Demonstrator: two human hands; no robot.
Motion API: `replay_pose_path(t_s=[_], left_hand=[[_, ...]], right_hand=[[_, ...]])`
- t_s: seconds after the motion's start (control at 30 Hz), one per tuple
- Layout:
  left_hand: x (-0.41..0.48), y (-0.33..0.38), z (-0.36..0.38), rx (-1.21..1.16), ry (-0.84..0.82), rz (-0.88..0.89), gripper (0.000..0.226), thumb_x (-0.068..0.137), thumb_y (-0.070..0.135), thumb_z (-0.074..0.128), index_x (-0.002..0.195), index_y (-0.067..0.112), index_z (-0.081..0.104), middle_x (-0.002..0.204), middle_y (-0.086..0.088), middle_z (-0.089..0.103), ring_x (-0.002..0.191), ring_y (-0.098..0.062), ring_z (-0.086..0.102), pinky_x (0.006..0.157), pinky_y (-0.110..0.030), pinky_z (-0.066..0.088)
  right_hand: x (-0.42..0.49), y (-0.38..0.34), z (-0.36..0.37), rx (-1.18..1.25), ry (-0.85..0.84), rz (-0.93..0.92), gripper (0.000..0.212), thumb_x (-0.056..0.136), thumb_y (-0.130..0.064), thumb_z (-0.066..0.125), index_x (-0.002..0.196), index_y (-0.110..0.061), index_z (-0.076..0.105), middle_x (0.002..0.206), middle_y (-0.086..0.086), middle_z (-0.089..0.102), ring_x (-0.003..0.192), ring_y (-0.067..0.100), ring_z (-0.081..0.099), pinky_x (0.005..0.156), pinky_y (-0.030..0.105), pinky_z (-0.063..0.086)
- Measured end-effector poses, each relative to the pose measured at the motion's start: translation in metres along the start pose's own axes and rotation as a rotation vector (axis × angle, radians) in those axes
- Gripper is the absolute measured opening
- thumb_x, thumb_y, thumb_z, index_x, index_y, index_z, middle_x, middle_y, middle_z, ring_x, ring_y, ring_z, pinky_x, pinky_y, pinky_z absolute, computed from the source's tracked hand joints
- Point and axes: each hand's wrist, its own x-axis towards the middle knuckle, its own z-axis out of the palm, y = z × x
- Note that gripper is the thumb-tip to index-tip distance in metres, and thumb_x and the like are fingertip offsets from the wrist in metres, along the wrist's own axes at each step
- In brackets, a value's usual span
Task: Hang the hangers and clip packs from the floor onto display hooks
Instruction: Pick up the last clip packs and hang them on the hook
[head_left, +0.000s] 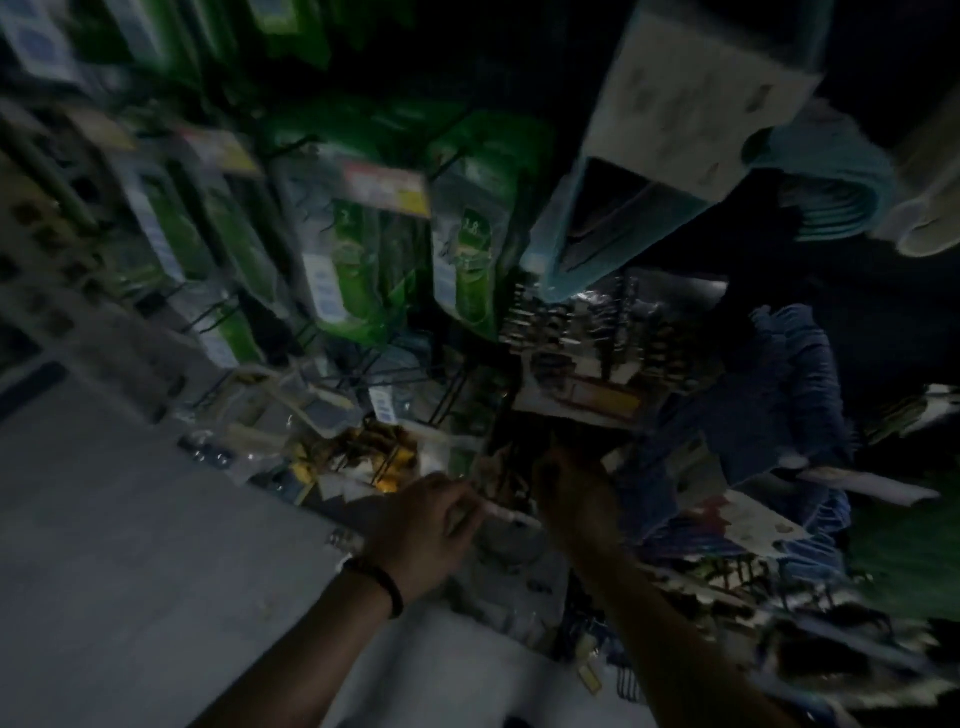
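The view is dark and motion-blurred. My left hand (423, 525), with a dark band on the wrist, reaches forward and pinches the pale top edge of a clear pack (501, 512). My right hand (574, 493) is beside it in shadow, fingers up at the same pack, right under a carded pack of metal clips (576, 338); its grip is too dark to make out. Black wire display hooks (395, 374) stick out of the rack just above my hands.
Green-and-clear packs (470, 260) hang in rows on the pegboard (36, 223) at left. Blue hangers (789, 384) and blue rolled cloth (831, 182) hang at right. Loose packs (363, 457) lie at the rack's foot. Pale floor (130, 545) spreads lower left.
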Motion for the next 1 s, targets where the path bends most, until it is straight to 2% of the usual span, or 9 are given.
replay_pose_path(t_s=[0.07,0.13,0.27,0.47,0.6,0.63,0.67,0.73,1.0], left_hand=[[-0.034,-0.043,0.004,0.003,-0.085,-0.117,0.014,0.103,0.041,0.059,0.110,0.032,0.067,0.110,0.007,0.067,0.089,-0.007,0.059,0.081,-0.030,0.051],[-0.071,-0.088,0.003,-0.019,-0.135,-0.262,0.009,0.103,0.038,0.059,0.102,0.033,0.066,0.108,0.006,0.069,0.091,-0.012,0.061,0.082,-0.029,0.051],[-0.133,-0.179,-0.010,-0.034,-0.245,-0.484,0.020,0.103,0.034,0.057,0.112,0.022,0.070,0.116,0.000,0.071,0.108,-0.022,0.067,0.093,-0.039,0.055],[-0.181,-0.324,-0.032,-0.081,-0.334,-0.621,0.037,0.097,0.052,0.050,0.119,0.027,0.067,0.121,0.004,0.073,0.115,-0.022,0.067,0.100,-0.042,0.052],[-0.182,-0.415,-0.028,-0.126,-0.391,-0.662,0.034,0.105,0.043,0.048,0.127,0.023,0.065,0.125,-0.001,0.070,0.118,-0.023,0.065,0.105,-0.040,0.047],[-0.178,-0.438,-0.024,-0.145,-0.400,-0.683,0.032,0.106,0.039,0.049,0.129,0.022,0.064,0.125,-0.002,0.069,0.117,-0.023,0.065,0.106,-0.039,0.048],[-0.172,-0.463,-0.016,-0.158,-0.412,-0.689,0.031,0.107,0.037,0.049,0.130,0.022,0.064,0.125,-0.002,0.068,0.115,-0.021,0.065,0.106,-0.039,0.048],[-0.159,-0.515,0.004,-0.178,-0.422,-0.697,0.029,0.108,0.034,0.048,0.128,0.021,0.064,0.124,-0.002,0.069,0.115,-0.022,0.066,0.109,-0.040,0.046],[-0.104,-0.730,0.180,-0.310,-0.469,-0.922,0.027,0.106,0.038,0.051,0.126,0.025,0.062,0.118,-0.002,0.072,0.111,-0.023,0.068,0.096,-0.042,0.058]], right_hand=[[-0.023,-0.017,0.030,-0.016,-0.361,0.031,0.035,0.104,-0.037,0.054,0.132,-0.020,0.068,0.122,0.016,0.071,0.110,0.040,0.066,0.095,0.042,0.050],[-0.051,-0.043,0.064,-0.010,-0.608,-0.006,0.041,0.100,-0.038,0.053,0.126,-0.012,0.071,0.121,0.019,0.071,0.112,0.042,0.066,0.096,0.046,0.052],[-0.086,-0.101,0.130,-0.094,-0.935,-0.031,0.029,0.106,-0.030,0.056,0.121,-0.009,0.070,0.119,0.014,0.070,0.113,0.033,0.065,0.099,0.041,0.051],[-0.110,-0.178,0.250,-0.154,-1.148,0.105,0.023,0.102,-0.031,0.063,0.115,-0.015,0.072,0.093,-0.005,0.064,0.097,0.021,0.066,0.093,0.037,0.054],[-0.094,-0.186,0.351,-0.168,-1.196,0.237,0.008,0.096,-0.019,0.073,0.092,-0.012,0.071,0.097,0.007,0.074,0.092,0.030,0.074,0.092,0.058,0.060],[-0.087,-0.190,0.381,-0.189,-1.209,0.242,0.007,0.098,-0.018,0.071,0.094,-0.013,0.073,0.099,0.010,0.074,0.095,0.031,0.073,0.095,0.055,0.060],[-0.082,-0.192,0.414,-0.208,-1.199,0.256,0.011,0.101,-0.020,0.067,0.101,-0.011,0.073,0.103,0.010,0.074,0.101,0.030,0.072,0.098,0.041,0.059],[-0.068,-0.190,0.480,-0.299,-1.208,0.160,0.017,0.105,-0.025,0.059,0.113,-0.017,0.071,0.106,0.008,0.071,0.111,0.028,0.067,0.080,0.016,0.047],[-0.039,-0.072,0.789,-0.410,-1.258,0.165,0.038,0.102,-0.036,0.058,0.127,-0.008,0.067,0.126,0.016,0.069,0.117,0.034,0.065,0.092,0.033,0.049]])
